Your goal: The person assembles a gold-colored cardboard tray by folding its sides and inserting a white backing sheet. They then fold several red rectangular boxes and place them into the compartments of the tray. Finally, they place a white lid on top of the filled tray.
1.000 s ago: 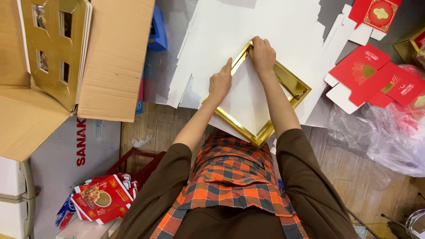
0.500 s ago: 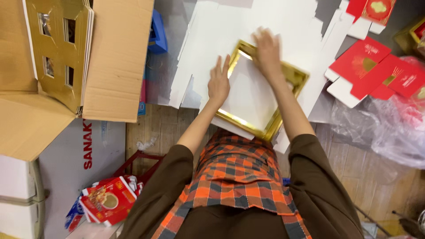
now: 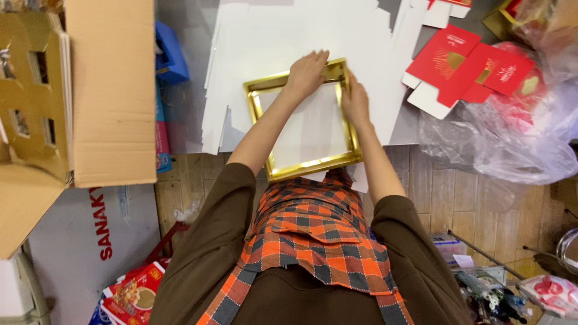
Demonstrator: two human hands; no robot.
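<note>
Open cardboard carton at 9 o'clock, flaps spread; gold die-cut card inserts stand inside it. Stack of white flat card sheets covers the surface at 12 o'clock. Clear plastic bag bunched at 3 o'clock, partly over flat red box blanks at 1 o'clock. Wooden floor shows below the sheets.

Gold square tray, white inside, lies on the white sheets just above centre, slightly rotated. Left hand is closed over the tray's far rim, fingers curled across the gold edge near its far-right corner. Right hand presses on the right rim just beside that corner, fingers wrapped over the edge. Both hands nearly touch. Red printed packets lie on the floor at 7 o'clock.
</note>
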